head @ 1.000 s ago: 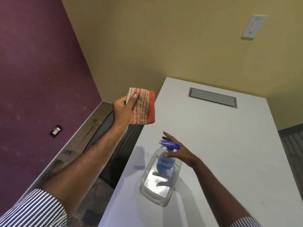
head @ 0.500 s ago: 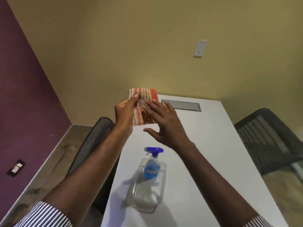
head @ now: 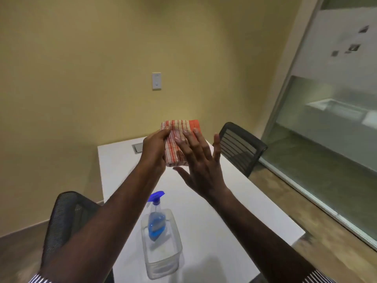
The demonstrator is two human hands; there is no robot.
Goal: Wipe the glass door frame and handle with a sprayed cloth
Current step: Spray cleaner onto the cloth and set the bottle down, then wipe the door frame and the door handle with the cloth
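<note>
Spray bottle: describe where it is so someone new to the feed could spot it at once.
Find the white table in the middle of the room. At its near end, below the two raised forearms, stands the spray bottle. It is clear plastic with a blue trigger top, the only thing standing on the table; the striped cloth is held up in the left hand.

The folded orange-and-cream striped woven cloth (head: 179, 139) looks soft and matt, with a ribbed weave. The clear plastic spray bottle with its blue nozzle (head: 160, 240) is smooth and glossy. The white rectangular table (head: 234, 211) has a smooth matt top. Two black chairs (head: 240, 146) have mesh backs. The frosted glass wall (head: 334, 111) sits in a pale metal frame.
</note>
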